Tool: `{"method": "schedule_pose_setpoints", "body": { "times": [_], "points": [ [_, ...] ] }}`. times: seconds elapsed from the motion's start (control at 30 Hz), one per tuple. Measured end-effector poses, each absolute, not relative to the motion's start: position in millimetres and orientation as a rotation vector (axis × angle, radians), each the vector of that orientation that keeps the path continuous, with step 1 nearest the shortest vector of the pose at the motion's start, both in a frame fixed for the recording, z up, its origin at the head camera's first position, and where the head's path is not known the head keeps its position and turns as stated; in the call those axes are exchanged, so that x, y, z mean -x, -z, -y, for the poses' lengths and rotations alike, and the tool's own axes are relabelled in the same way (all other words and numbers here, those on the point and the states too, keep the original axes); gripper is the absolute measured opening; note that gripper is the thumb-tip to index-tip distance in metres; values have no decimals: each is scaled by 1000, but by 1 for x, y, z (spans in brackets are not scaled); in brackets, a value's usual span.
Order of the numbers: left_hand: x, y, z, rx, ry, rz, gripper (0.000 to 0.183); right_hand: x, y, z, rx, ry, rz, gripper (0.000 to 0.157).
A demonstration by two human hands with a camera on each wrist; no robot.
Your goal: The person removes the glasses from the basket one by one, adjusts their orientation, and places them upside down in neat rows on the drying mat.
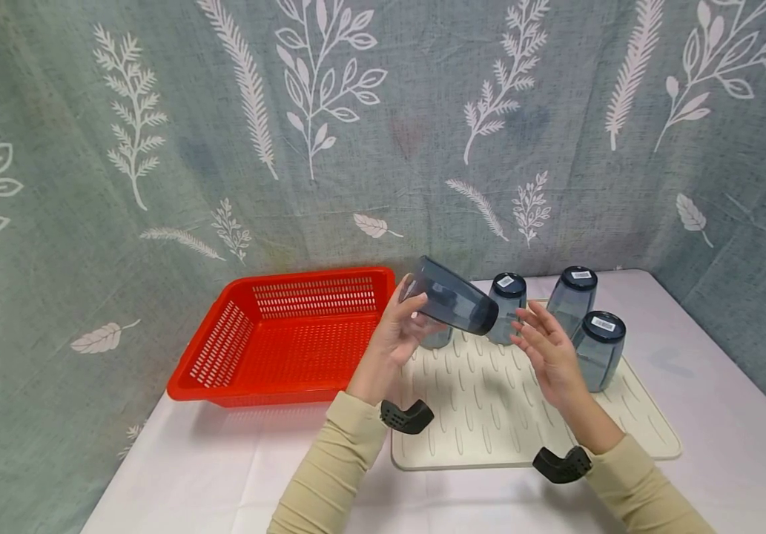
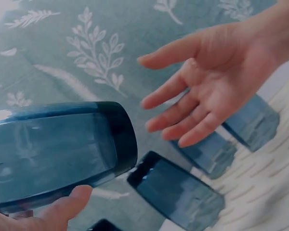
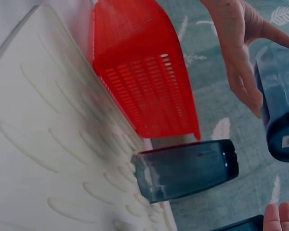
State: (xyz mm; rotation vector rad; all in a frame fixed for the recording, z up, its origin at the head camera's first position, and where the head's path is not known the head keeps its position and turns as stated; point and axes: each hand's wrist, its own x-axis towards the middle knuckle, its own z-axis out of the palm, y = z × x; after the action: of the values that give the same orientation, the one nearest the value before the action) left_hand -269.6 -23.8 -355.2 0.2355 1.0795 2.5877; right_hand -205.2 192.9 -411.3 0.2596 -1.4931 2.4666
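Observation:
My left hand point(image 1: 404, 326) grips a blue tinted drinking glass point(image 1: 452, 295) by its sides, above the drying mat. The glass lies tilted in the air, its dark thick base pointing right and down. To the right of that base is my right hand point(image 1: 549, 356), fingers loosely spread and holding nothing; a gap shows between hand and glass in the left wrist view. Matching glasses stand upside down on the cream ridged mat point(image 1: 469, 423): one glass point(image 1: 508, 315) behind, another point(image 1: 572, 297) farther right, a nearer one point(image 1: 599, 356), and one point(image 1: 437, 339) mostly hidden by the held glass.
A red plastic basket point(image 1: 302, 397) with slotted walls stands left of the mat, nothing visible inside it. White cloth point(image 1: 256, 475) covers the table. Behind it hangs a grey-green curtain point(image 1: 409, 133) with white leaf prints.

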Motion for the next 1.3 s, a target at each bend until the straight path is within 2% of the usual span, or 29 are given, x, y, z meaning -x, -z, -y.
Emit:
{"method": "schedule_pose_setpoints", "body": {
  "times": [0.17,0.53,0.8,1.0,1.3],
  "points": [
    [265,361,13,-208,-2554,-1120,67,204,414,-189,-235,-2526,1457,34],
    [257,379,-3,-220,-2564,-1074,65,203,421,-184,-100,-2624,1497,53],
    [252,396,-10,-156,-2606,-1053,67,206,432,-183,-184,-2729,1412,23],
    [249,408,-17,-138,-2641,-1057,71,206,439,-179,-133,-2816,1392,23],
    [245,425,-24,-120,-2697,-985,76,208,440,-176,171,-3144,1044,22]
  ]
}}
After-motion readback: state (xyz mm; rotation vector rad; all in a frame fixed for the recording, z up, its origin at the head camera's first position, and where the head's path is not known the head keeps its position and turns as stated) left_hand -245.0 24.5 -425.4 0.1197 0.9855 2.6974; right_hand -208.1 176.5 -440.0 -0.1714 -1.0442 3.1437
